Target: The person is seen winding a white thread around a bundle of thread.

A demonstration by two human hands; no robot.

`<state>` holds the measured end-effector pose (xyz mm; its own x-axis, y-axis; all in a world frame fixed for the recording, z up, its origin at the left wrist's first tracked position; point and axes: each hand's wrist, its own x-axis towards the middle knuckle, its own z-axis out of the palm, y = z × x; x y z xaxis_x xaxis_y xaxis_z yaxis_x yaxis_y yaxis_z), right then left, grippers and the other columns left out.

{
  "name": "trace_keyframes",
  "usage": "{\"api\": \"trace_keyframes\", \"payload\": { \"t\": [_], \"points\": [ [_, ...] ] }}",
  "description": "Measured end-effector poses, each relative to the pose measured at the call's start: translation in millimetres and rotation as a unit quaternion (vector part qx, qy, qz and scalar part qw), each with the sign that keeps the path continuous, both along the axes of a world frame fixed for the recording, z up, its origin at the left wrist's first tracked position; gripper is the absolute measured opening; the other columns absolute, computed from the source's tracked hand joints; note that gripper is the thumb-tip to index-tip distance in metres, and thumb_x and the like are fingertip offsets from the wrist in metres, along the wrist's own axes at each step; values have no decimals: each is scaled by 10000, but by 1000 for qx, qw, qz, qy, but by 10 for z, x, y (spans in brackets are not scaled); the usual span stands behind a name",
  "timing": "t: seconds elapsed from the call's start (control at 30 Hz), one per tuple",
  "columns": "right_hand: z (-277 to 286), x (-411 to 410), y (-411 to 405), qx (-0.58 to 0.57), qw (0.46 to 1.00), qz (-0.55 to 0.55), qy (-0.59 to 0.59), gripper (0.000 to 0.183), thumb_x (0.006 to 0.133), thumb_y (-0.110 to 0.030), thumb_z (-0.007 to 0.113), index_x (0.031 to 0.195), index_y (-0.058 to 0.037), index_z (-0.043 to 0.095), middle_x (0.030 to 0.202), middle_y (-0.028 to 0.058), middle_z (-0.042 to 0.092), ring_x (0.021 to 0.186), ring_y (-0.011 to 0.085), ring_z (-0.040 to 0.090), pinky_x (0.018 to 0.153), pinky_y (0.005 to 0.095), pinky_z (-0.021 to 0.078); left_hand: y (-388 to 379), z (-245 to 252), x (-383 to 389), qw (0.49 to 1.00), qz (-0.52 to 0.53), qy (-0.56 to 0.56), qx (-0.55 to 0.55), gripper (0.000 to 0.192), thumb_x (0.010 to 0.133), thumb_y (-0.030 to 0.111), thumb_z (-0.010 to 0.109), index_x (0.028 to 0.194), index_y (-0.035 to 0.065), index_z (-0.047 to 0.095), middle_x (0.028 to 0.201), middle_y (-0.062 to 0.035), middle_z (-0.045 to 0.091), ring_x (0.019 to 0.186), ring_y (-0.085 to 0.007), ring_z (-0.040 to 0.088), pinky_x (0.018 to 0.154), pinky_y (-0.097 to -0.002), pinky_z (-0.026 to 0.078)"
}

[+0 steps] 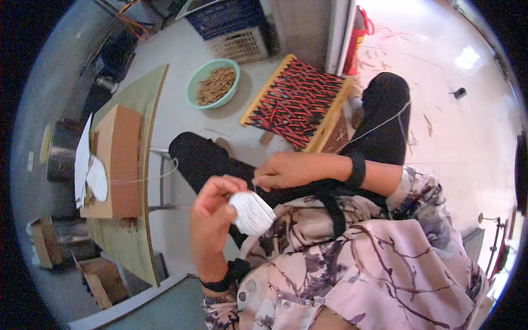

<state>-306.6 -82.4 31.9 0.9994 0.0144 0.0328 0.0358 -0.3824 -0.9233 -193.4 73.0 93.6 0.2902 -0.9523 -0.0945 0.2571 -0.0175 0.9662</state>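
Observation:
My left hand (214, 202) holds a wound bundle of white string (252, 213) above my lap, its fingers and thumb gripping the left end. Just to the right, my right hand (284, 170) pinches a short strand of white string (254, 185) that runs to the bundle. Beyond my hands, between my legs, stands a wooden frame (264, 88) with a seat-like web of red and black cords (299, 103). One pale strand crosses that web. A length of white string (381, 123) lies over my right knee and hangs down beside it.
A green plastic basin (189, 93) of short brown sticks (218, 86) sits on the floor ahead. Left is a wooden board table (150, 247) bearing a cardboard box (126, 161). Crates (239, 45) and a red container (354, 49) stand farther off, with scraps on the right floor.

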Motion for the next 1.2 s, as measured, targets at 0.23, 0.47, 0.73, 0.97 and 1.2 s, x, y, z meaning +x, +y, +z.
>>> {"api": "trace_keyframes", "payload": {
  "t": [0.23,0.47,0.73,0.97,1.2],
  "points": [
    [472,-241,117,-22,995,-63,-78,223,800,-194,447,720,8,492,634,204,509,575,340,510,543,388,408,-123,-150,-22,957,4,-261,129,168,748,41,529,901,17,465,822,-21,470,754,-82,451,680,-209,382],
    [140,-318,169,-135,991,-14,-19,238,778,-203,433,715,8,523,681,199,559,619,362,553,571,438,442,-370,-190,150,996,33,71,32,326,722,174,610,966,5,475,879,-77,559,791,-176,565,722,-283,466],
    [189,-270,-140,-182,976,-114,-29,275,775,-244,459,679,-1,548,618,202,540,589,362,545,551,423,442,-293,-143,109,976,-133,-166,46,177,691,29,545,861,19,495,846,-29,467,772,-104,457,708,-224,367],
    [262,-268,38,-315,928,-190,-55,173,780,-192,483,746,-23,484,590,166,516,550,326,545,501,399,436,-461,-201,48,972,-82,-179,125,133,738,9,529,867,18,499,783,0,502,720,-64,466,638,-190,380],
    [235,-242,76,-336,919,-185,-93,214,656,-96,543,850,-8,531,740,147,562,634,309,578,517,391,465,-506,-416,110,983,-65,-110,135,132,760,7,513,892,1,498,813,-16,519,737,-71,477,665,-201,392]
  ]
}}
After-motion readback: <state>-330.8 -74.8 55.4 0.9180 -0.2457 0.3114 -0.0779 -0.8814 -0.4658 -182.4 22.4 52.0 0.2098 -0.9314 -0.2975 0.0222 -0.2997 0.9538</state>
